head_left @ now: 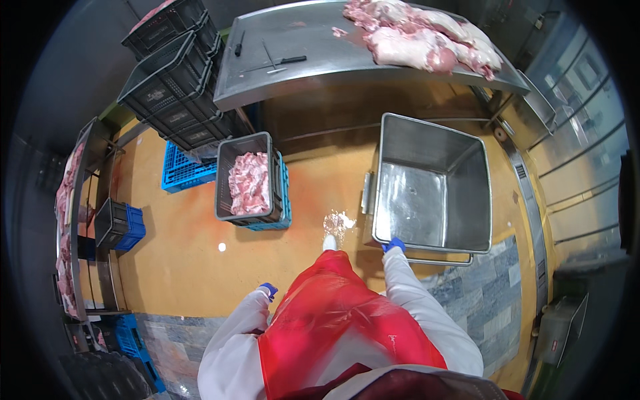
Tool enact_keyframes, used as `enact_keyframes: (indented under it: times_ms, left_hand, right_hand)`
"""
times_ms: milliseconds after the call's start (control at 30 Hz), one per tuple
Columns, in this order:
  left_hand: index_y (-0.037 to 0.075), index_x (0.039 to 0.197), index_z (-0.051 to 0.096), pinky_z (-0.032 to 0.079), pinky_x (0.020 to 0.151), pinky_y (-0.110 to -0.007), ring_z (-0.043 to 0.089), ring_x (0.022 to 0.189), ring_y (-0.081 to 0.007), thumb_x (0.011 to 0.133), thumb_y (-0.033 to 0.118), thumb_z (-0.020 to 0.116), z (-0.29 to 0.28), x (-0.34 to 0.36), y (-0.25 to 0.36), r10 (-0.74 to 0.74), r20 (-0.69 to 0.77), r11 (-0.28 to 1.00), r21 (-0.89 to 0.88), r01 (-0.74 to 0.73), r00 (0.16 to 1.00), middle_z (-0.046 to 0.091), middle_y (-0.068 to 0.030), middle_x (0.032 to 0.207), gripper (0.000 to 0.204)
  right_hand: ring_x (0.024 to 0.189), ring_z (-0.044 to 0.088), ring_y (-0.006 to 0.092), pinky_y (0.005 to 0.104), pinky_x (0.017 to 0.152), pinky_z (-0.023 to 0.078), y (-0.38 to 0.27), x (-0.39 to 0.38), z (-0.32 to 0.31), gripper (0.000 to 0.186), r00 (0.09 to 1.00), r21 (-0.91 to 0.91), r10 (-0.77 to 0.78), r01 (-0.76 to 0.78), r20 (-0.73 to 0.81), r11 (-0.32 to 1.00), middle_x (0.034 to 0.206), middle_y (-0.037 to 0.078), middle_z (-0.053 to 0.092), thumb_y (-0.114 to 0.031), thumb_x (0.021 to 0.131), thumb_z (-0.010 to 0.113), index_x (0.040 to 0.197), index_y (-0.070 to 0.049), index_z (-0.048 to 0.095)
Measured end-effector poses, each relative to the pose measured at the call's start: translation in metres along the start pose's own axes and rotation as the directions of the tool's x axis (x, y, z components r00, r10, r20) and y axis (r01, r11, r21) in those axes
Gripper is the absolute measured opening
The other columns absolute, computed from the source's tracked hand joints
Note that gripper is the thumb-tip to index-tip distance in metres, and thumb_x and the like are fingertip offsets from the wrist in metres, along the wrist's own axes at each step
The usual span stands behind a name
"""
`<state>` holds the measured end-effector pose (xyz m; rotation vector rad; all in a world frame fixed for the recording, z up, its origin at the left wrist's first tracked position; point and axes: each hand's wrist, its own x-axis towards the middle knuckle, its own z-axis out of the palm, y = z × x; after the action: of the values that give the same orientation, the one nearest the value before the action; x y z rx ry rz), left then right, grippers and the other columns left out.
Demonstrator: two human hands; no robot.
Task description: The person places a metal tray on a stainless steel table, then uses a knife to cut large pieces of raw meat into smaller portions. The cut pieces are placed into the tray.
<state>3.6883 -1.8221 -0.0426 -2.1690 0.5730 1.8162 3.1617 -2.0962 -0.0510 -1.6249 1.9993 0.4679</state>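
Observation:
My right hand (393, 245), in a blue glove, grips the near left corner of a big stainless steel tub (432, 200). The tub is deep, rectangular and bare inside, with a tubular handle (440, 261) along its near side. At my left side hangs my left hand (269, 291), also blue-gloved and away from any object. It is too small and partly turned away to show how its fingers are set. A grey crate (223, 200) holding pink meat trimmings (249, 183) stands ahead of it, on top of a light blue crate (286, 193).
A steel table (300, 40) at the back bears large meat cuts (427, 40) and several knives (287, 61). Stacked dark crates (167, 87) stand at its left end. Another meat table (83, 200) lines the left. White scraps (339, 223) lie on the floor near my boot.

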Motion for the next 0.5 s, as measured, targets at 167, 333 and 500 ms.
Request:
enact_keyframes:
  times_ms: [167, 333, 500]
  left_hand:
    - [0.007, 0.094, 0.068, 0.053, 0.053, -0.043, 0.066, 0.062, -0.0264, 0.086, 0.028, 0.062, -0.128, 0.026, 0.095, 0.182, -0.033, 0.911, 0.382, -0.156, 0.983, 0.067, -0.0121, 0.078, 0.023]
    - [0.003, 0.081, 0.07, 0.053, 0.058, -0.042, 0.067, 0.06, -0.0261, 0.088, 0.036, 0.057, -0.217, -0.001, 0.358, 0.506, -0.137, 0.744, 0.57, -0.35, 0.851, 0.067, -0.0162, 0.069, 0.036]
    - [0.004, 0.115, 0.06, 0.048, 0.091, -0.048, 0.061, 0.105, -0.0427, 0.088, 0.042, 0.05, -0.306, -0.061, 0.493, 0.755, -0.412, 0.655, 0.509, -0.559, 0.51, 0.065, -0.0247, 0.11, 0.048]
  right_hand:
    - [0.08, 0.069, 0.0242, 0.0409, 0.062, 0.055, -0.001, 0.06, -0.04, 0.024, 1.0, -0.057, 0.026, -0.026, 0.006, 0.998, 0.097, 0.009, 0.071, -0.029, 0.08, 0.066, 0.096, -0.011, 0.068]
    - [0.087, 0.069, 0.0305, 0.0404, 0.07, 0.056, 0.108, 0.154, -0.008, 0.041, 0.97, 0.279, 0.24, -0.22, -0.036, 0.935, 0.095, 0.012, 0.072, -0.044, 0.07, 0.077, 0.094, -0.011, 0.071]
    - [0.086, 0.069, 0.0305, 0.0397, 0.071, 0.056, 0.042, 0.196, -0.062, 0.039, 0.957, 0.329, 0.21, -0.268, 0.202, 0.906, 0.093, 0.013, 0.072, -0.044, 0.073, 0.075, 0.092, -0.01, 0.072]
